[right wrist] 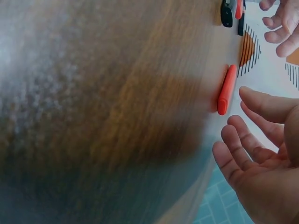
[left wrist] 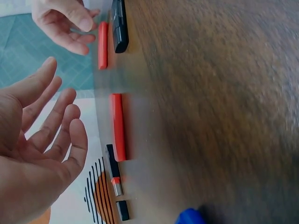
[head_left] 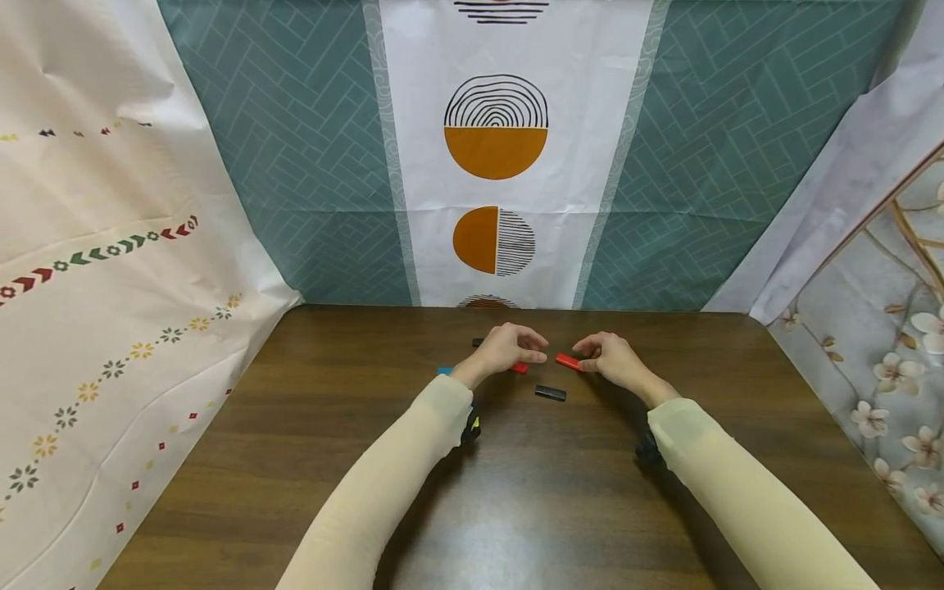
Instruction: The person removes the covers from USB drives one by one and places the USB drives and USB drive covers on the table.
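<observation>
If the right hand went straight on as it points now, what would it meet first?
The right hand would probably meet the nearer red stick first; height is unclear, so it might pass above, towards the left hand.

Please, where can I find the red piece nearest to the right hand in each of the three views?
Head: the red piece is right of centre, by the right hand.
Left wrist: red piece near the top, left of centre.
Right wrist: red piece right of centre, above mid-height.
Shared landmark: the thick black piece, below-left of it in head, right of it in left wrist, at the top edge in right wrist.
</observation>
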`<state>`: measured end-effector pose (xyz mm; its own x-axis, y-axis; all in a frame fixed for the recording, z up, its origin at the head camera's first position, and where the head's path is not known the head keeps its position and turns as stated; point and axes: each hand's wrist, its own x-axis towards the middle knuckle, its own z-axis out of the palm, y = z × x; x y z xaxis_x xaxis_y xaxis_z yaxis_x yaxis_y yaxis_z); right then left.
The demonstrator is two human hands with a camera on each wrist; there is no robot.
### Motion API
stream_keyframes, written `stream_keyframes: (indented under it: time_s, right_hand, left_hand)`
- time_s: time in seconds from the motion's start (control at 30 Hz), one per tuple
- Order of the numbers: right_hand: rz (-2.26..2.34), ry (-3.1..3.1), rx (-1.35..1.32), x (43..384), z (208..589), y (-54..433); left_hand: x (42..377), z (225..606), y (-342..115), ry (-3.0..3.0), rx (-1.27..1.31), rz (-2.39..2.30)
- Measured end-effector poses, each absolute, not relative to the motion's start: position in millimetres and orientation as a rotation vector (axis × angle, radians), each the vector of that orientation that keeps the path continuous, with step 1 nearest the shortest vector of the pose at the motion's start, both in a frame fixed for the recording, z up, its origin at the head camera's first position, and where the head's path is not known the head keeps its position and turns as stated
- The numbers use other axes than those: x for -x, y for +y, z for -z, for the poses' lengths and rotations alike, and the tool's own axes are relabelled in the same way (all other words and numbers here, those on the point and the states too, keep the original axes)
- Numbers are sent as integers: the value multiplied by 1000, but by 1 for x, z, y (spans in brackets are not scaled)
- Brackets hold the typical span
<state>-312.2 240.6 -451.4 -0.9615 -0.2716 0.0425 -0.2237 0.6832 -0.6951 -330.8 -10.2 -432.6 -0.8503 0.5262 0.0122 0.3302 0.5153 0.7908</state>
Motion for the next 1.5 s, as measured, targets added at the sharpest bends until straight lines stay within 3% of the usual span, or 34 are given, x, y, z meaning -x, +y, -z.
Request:
stream_keyframes:
  time_s: [1.5]
  right_hand:
    - [949,2921,497,314,462,232]
  left_hand:
    - [335,440,10,2547,-719,-1217]
